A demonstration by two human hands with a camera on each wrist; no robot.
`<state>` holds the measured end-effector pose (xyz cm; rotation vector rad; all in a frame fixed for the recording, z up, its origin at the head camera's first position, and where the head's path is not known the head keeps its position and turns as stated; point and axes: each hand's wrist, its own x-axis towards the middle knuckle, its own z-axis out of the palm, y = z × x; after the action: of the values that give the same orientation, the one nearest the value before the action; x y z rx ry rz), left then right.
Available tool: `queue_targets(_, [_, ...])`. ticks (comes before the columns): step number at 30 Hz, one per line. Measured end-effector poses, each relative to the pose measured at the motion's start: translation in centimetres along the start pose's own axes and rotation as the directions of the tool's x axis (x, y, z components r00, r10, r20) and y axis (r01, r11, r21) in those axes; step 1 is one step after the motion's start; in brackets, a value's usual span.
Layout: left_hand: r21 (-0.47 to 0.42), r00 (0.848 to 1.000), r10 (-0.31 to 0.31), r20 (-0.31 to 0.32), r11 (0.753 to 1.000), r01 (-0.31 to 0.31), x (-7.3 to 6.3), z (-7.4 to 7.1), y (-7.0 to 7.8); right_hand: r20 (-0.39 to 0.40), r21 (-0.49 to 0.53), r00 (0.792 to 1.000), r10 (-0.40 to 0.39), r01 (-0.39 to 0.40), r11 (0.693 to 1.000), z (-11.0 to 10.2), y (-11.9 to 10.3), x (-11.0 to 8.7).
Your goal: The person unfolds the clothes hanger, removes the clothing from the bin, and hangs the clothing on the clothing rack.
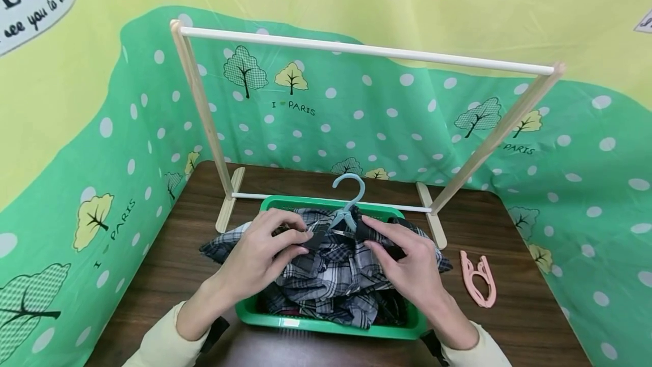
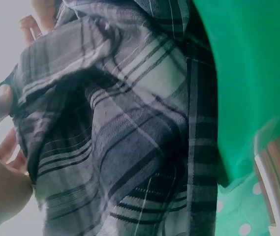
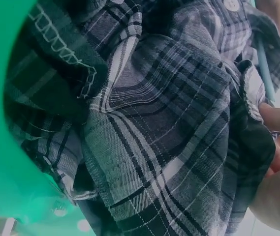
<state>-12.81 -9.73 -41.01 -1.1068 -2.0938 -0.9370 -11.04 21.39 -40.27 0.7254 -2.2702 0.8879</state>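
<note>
A black, grey and white plaid shirt (image 1: 331, 276) lies bunched over a green basket (image 1: 351, 330), its sleeves spread past both sides. A light blue hanger (image 1: 348, 191) sits in its neck with the hook standing up. My left hand (image 1: 270, 242) pinches the left side of the collar between thumb and fingers, and my right hand (image 1: 407, 254) pinches the right side. In the left wrist view the left thumb (image 2: 4, 98) presses on the cloth edge. The right wrist view shows the right thumb (image 3: 277, 118) on the dark collar, beside the blue hanger arm (image 3: 265, 69).
Behind the basket stands a rack with wooden posts (image 1: 204, 112) and a white top rod (image 1: 356, 48); its feet (image 1: 432, 217) rest on the dark wooden table (image 1: 519, 310). A folded pink hanger (image 1: 479, 279) lies right of the basket. Patterned cloth (image 1: 326, 129) surrounds the table.
</note>
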Motion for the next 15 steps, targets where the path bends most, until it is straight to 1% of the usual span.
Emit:
queue_targets(2, [0.003,0.999,-0.011,0.043,1.0,0.011,-0.04,-0.1,0.11,-0.002,-0.004,1.0,-0.008,0.008,1.0,-0.01,0.05,-0.01])
queue_targets(4, [0.017,0.995,-0.053,0.086,0.999,0.052,-0.04,-0.15,0.2,-0.001,-0.004,1.0,-0.008,0.008,1.0,-0.02,0.06,-0.05])
queue_targets(7, [0.061,0.985,-0.104,0.137,0.993,0.097,0.04,0.0,0.21,0.003,0.003,1.0,0.005,-0.005,1.0,-0.02,0.02,-0.1])
queue_targets(9, [0.09,0.98,-0.117,0.162,0.991,0.104,0.11,0.16,0.18,0.005,0.006,1.0,0.006,-0.006,1.0,0.02,0.04,-0.15])
queue_targets(12, [0.094,0.981,-0.099,0.169,0.992,0.084,0.18,0.45,0.02,0.004,0.01,1.0,-0.02,0.02,1.0,0.12,0.1,-0.23])
queue_targets(15, [0.057,0.99,-0.063,0.13,0.997,0.056,0.1,0.75,-0.3,0.005,0.03,0.999,-0.034,0.034,0.999,0.15,0.12,-0.3])
